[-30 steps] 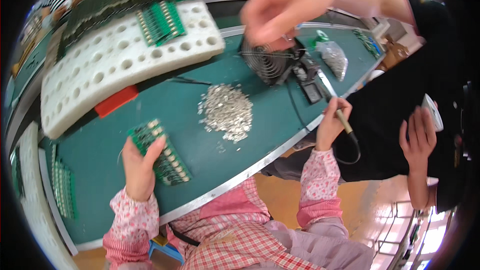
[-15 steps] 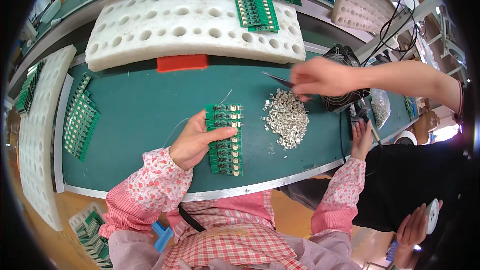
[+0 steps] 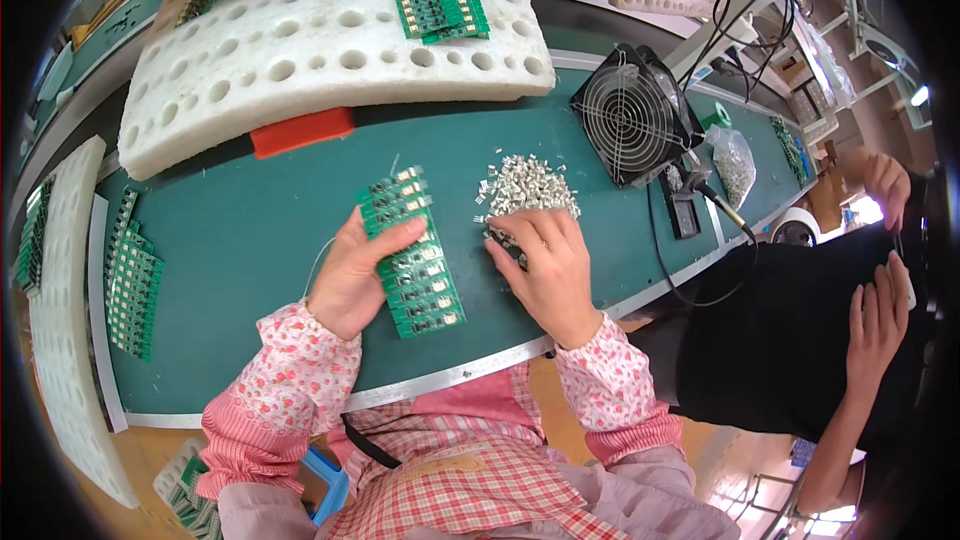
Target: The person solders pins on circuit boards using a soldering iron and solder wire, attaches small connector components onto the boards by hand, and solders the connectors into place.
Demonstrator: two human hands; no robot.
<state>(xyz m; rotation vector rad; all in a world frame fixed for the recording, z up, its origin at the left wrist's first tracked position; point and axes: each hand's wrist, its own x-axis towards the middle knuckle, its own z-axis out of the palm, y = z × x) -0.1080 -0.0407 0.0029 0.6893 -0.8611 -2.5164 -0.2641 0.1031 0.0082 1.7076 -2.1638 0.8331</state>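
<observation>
Gripping a green circuit-board panel (image 3: 415, 260) in the head view, your left hand (image 3: 350, 275) is closed on its left edge, thumb lying across the top face. That panel is raised, tilted, just left of the pile of small silvery parts (image 3: 532, 180). Your right hand (image 3: 550, 268) reaches over the near side of the pile, fingers bent and thumb drawn in toward them; you cannot tell how wide the fingertips stand or whether they have hold of a part. To the right of the pile and beyond it stands a black fan (image 3: 625, 115); farther right are a corded tool (image 3: 725, 202) and a clear bag (image 3: 733, 165). Left of the pile and beyond it, a white foam block (image 3: 330, 60) carries more green boards (image 3: 438, 0), with a red block (image 3: 302, 132) at its near edge. Well left of the pile lie overlapping green panels (image 3: 135, 290). A co-worker's hands (image 3: 880, 310) are well to its right.
</observation>
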